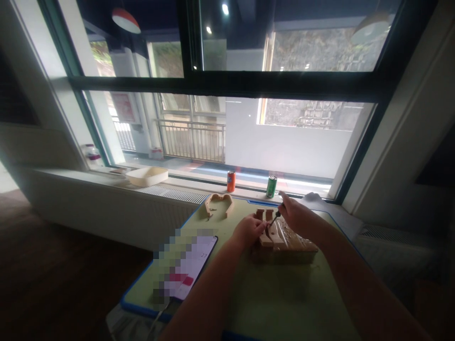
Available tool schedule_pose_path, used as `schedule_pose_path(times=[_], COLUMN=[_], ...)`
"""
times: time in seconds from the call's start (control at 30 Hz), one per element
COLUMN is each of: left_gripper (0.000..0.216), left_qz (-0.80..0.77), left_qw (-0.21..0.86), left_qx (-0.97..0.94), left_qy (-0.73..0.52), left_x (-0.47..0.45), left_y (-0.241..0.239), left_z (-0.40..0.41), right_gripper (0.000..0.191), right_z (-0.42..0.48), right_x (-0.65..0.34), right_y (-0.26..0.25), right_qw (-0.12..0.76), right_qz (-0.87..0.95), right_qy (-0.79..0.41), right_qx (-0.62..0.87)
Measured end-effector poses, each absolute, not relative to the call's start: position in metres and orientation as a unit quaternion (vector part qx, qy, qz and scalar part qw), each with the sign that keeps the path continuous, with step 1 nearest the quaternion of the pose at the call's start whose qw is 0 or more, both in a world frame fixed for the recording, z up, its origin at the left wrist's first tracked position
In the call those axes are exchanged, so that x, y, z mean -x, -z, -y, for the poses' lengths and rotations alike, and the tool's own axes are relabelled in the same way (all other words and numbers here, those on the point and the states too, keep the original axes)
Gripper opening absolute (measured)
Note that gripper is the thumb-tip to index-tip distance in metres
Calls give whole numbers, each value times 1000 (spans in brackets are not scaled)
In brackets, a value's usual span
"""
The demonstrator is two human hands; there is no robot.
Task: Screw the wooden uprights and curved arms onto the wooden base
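Observation:
My right hand (296,215) is closed round a small screwdriver (275,219) whose tip points down at a wooden piece (267,235). My left hand (249,229) is closed on that wooden piece and steadies it from the left. The piece rests on a flat wooden box (295,248) covered in clear film, on the green mat (284,303). Two short wooden uprights (265,214) stand just behind my hands.
A U-shaped wooden part (218,204) lies at the mat's far left. A phone (194,270) with a lit screen lies at the left edge. An orange can (231,181) and a green can (271,186) stand on the window sill, with a white tray (147,175) further left.

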State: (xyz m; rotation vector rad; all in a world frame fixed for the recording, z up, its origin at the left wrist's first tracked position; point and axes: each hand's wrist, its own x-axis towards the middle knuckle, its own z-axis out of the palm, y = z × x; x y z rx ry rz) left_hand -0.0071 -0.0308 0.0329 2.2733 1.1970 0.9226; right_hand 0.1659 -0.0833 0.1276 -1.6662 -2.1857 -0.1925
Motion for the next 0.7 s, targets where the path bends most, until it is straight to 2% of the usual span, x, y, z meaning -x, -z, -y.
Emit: schedule_pose_path(times=[0.1,0.17,0.23,0.3,0.4,0.57,0.7], left_gripper=[49,49,48,47,46,45,47], left_qz=[-426,-425,-422,-417,-427,-435,-418], left_qw=[206,209,206,202,205,206,195], left_qx=[-817,-818,-820,-822,-818,-815,-823], left_qy=[-331,-327,-326,-332,-328,-322,-332], left_x=[7,7,7,7,7,7,7], left_y=[-33,-32,-32,-32,-33,-35,-33], left_z=[30,30,29,29,29,31,30], right_gripper=[43,49,52,45,38,45,58], right_z=[85,84,81,78,77,80,82], right_x=[-169,-170,-168,-168,-170,-182,-178], right_y=[-131,-133,-132,-129,-127,-133,-137], right_qw=[156,138,144,171,198,183,121], right_qz=[781,767,751,746,770,798,765], right_qy=[70,105,138,144,113,45,158], right_qx=[600,618,630,627,596,572,612])
